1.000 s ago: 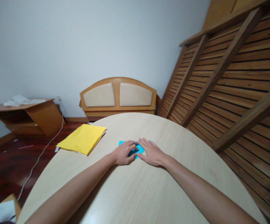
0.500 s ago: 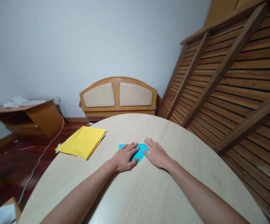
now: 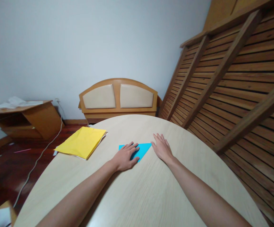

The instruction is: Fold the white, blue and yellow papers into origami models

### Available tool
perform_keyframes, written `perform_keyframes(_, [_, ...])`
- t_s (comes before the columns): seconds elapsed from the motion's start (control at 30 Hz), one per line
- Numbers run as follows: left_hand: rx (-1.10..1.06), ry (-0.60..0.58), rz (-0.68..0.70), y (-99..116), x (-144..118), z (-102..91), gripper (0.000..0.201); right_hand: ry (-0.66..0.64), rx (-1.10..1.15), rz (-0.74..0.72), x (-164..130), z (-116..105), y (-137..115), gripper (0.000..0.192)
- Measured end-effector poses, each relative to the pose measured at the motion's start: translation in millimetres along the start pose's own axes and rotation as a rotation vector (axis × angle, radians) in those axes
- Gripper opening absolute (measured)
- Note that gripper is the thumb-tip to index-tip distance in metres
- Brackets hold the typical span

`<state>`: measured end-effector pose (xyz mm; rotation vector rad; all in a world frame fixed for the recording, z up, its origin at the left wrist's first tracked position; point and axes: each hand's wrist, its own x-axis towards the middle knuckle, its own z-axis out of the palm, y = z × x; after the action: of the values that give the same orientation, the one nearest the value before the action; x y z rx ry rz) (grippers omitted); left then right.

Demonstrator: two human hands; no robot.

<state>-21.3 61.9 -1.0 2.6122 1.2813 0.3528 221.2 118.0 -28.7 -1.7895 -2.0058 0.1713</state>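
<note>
Blue paper [image 3: 143, 149] lies flat on the round, pale bench [image 3: 151, 195], a little beyond the middle, with a pointed corner toward the right and another toward the person. On its left part rests the left hand [image 3: 127, 157], palm down, fingers slightly spread and the thumb held apart by the near corner. The right hand [image 3: 162, 148] is just beside the right corner, palm down, its fingers slightly parted and pinching nothing; whether its thumb touches the corner, I cannot tell. Some yellow paper [image 3: 82, 142] with white edges showing beneath it lies near the bench's left rim, well apart from both hands. Beyond the bench stands a headboard [image 3: 117, 97] with two cream panels, before a pale wall [image 3: 118, 37].
</note>
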Motion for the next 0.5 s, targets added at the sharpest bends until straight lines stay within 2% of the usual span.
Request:
perform_keyframes(0.1, [0.004, 0.003, 0.004, -0.6, -0.1, 1.6, 0.056, 0.032, 0.017, 0.008, 2.1, -3.1, 0.0, 0.056])
perform_keyframes(0.2, [0.008, 0.0, 0.005, -0.3, 0.1, 2.2, 0.055, 0.03, 0.021, -0.07, -5.0, -4.8, -14.2, 0.059])
perform_keyframes(0.33, [0.001, 0.012, 0.014, -0.6, 0.0, 2.5, 0.053, -0.108, 0.012, -0.236, -18.3, -1.7, -36.0, 0.072])
perform_keyframes(0.4, [0.002, 0.011, 0.018, -1.2, -0.5, 2.5, 0.054, -0.142, -0.005, -0.218, -20.2, 0.0, -38.7, 0.072])
perform_keyframes(0.5, [0.013, 0.001, 0.019, -0.8, -2.0, 2.5, 0.059, -0.07, -0.021, -0.138, -17.9, -0.8, -33.8, 0.063])
